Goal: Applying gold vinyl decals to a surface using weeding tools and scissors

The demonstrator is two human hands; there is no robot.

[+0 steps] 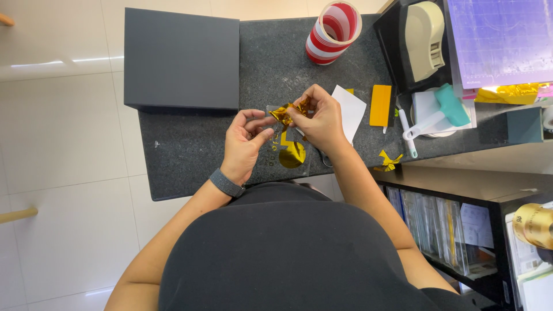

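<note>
Two hands over the dark granite counter (190, 144), both pinching one piece of crumpled gold foil (286, 113). Left hand (245, 144): thumb and forefinger closed on the foil's left end, grey band on the wrist. Right hand (319, 118): fingertips clamped on the foil's right end, wrist coming in from the lower right. Foil is held just above a clear sheet (282, 151) lying on the counter, which carries a gold disc (292, 155) and gold lettering. Small gold scrap (389, 160) sits near the counter's front edge, right of the hands. Just behind the right hand: white card (351, 112), then an orange scraper (380, 105). Further right, a teal-handled tool (438, 112) on a white pad. Far side: dark grey box (181, 57) at left, red-and-white striped roll (333, 31) at centre, beige tape dispenser (425, 40) and purple cutting mat (501, 40) at right.
</note>
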